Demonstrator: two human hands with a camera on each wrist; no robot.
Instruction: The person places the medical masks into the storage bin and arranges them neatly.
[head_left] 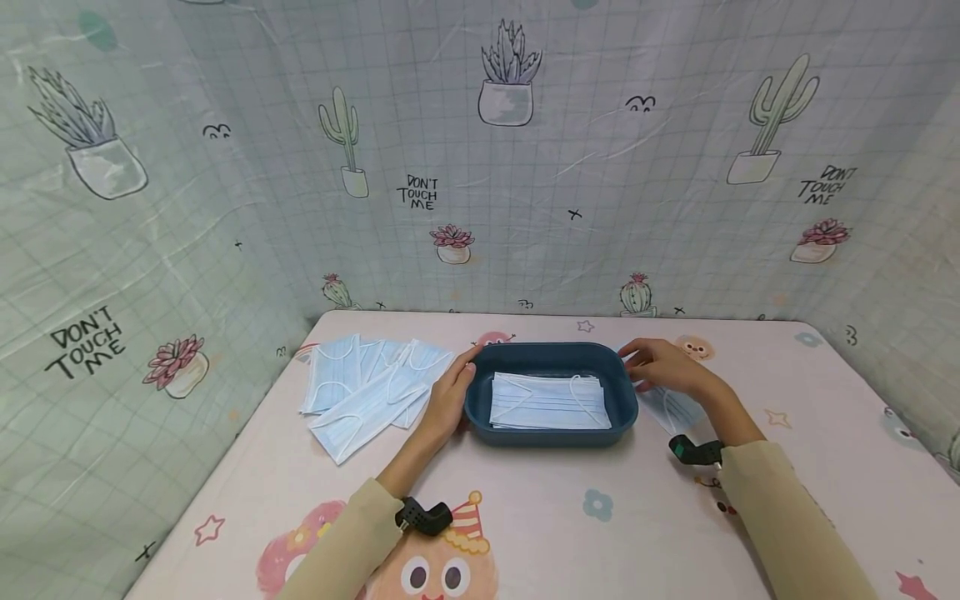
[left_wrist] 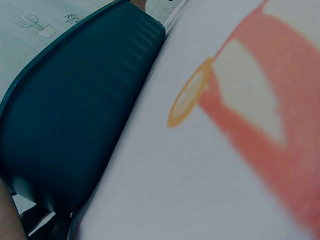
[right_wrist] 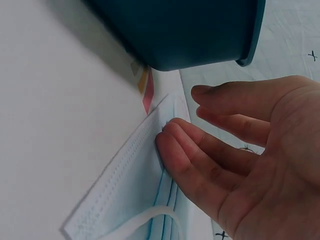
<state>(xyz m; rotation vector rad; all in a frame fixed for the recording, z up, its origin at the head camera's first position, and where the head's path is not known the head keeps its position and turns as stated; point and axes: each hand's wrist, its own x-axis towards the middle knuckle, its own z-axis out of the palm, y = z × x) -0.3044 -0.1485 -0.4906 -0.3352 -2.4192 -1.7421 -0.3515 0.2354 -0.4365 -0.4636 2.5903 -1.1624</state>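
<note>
A dark blue plastic basket (head_left: 551, 438) stands on the table, with a stack of pale blue face masks (head_left: 547, 404) lying flat inside. At its left end, my left hand (head_left: 447, 398) rests along the outer wall, fingers pointing away from me; the left wrist view shows mostly the basket's long side (left_wrist: 75, 100). My right hand (head_left: 663, 367) is just beyond the right end, apart from the basket in the right wrist view. Its fingers are loosely bent, with fingertips (right_wrist: 172, 150) at a single face mask (right_wrist: 135, 185) on the table; no pinch shows.
Several loose face masks (head_left: 375, 383) overlap on the table left of the basket. A patterned cloth (head_left: 480, 208) hangs behind the table and along its sides. The printed tabletop (head_left: 600, 550) extends in front of the basket. A small black camera (head_left: 426, 517) sits at the left wrist.
</note>
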